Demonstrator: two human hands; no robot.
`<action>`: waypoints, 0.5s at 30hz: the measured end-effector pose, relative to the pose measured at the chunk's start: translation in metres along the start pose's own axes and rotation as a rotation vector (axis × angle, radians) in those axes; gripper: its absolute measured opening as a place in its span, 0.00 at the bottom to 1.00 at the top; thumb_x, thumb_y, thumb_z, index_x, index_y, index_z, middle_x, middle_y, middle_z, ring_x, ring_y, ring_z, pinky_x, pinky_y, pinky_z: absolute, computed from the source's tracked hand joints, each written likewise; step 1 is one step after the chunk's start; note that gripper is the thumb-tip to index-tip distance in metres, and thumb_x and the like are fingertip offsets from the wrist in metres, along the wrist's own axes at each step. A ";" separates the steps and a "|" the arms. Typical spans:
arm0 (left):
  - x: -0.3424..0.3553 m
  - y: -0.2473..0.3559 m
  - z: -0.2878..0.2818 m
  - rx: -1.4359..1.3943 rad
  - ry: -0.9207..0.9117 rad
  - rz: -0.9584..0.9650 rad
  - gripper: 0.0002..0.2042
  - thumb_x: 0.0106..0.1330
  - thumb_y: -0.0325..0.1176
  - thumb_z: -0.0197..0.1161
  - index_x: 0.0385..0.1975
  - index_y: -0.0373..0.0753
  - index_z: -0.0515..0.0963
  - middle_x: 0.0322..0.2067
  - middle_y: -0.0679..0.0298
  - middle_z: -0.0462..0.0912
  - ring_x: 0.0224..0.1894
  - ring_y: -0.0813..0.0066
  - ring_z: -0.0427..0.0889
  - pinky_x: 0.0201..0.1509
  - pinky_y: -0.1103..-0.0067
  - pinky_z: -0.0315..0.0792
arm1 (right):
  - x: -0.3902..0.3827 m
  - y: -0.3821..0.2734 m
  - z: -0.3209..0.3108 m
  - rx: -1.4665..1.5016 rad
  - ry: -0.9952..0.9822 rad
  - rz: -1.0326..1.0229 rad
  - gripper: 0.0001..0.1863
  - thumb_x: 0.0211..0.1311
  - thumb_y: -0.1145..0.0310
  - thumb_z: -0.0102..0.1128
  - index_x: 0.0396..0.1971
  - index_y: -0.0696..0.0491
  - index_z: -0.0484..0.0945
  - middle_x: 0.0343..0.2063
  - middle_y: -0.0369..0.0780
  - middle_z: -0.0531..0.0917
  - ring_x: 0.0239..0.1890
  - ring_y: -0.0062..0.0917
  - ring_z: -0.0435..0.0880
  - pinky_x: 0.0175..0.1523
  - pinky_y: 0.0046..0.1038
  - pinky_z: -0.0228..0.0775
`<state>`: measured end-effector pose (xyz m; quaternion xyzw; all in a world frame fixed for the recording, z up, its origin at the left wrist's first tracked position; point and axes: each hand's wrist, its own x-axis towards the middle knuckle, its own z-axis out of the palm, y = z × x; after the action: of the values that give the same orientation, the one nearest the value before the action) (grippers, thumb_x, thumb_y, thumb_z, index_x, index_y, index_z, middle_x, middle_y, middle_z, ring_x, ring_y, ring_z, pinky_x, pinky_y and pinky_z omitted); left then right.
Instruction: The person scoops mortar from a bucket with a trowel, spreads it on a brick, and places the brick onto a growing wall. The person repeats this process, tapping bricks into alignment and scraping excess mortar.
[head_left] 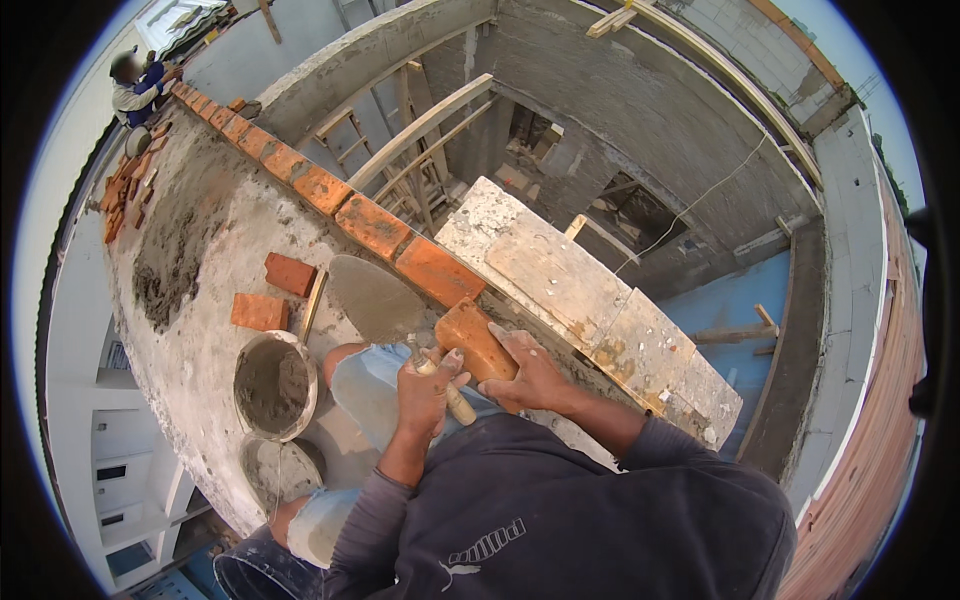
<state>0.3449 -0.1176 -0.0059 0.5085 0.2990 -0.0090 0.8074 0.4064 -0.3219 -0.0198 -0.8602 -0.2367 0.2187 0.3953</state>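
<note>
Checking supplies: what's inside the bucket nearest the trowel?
Inside the bucket is what looks like grey mortar. Whatever lies beneath its surface is covered and cannot be seen.

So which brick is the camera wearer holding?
The orange brick in the right hand. The row of bricks and the loose bricks further left lie outside that grip.

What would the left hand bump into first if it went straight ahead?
Probably the orange clay brick in the right hand; the left hand may already touch it, since depth is unclear.
</note>
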 end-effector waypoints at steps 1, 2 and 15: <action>-0.003 -0.002 -0.001 0.002 -0.014 -0.017 0.15 0.70 0.31 0.68 0.51 0.32 0.74 0.46 0.61 0.81 0.47 0.69 0.85 0.42 0.74 0.84 | -0.009 0.015 -0.001 -0.043 0.061 0.060 0.57 0.48 0.43 0.74 0.74 0.58 0.61 0.61 0.57 0.70 0.62 0.53 0.70 0.69 0.47 0.62; -0.006 -0.004 -0.002 0.007 -0.028 -0.035 0.17 0.71 0.32 0.67 0.54 0.32 0.73 0.49 0.61 0.80 0.50 0.67 0.85 0.43 0.73 0.84 | -0.018 0.031 -0.002 -0.187 0.095 0.075 0.56 0.47 0.44 0.74 0.74 0.56 0.62 0.62 0.56 0.70 0.62 0.52 0.69 0.69 0.46 0.61; -0.021 -0.003 -0.039 -0.080 0.168 -0.080 0.14 0.72 0.34 0.65 0.49 0.33 0.74 0.51 0.60 0.81 0.49 0.71 0.83 0.47 0.76 0.81 | 0.009 0.130 0.029 -0.543 0.215 0.048 0.49 0.47 0.51 0.77 0.71 0.51 0.68 0.69 0.53 0.66 0.67 0.49 0.64 0.73 0.46 0.56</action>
<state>0.3083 -0.0930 -0.0096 0.4626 0.3858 0.0130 0.7981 0.4277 -0.3746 -0.1403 -0.9581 -0.2228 0.0645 0.1682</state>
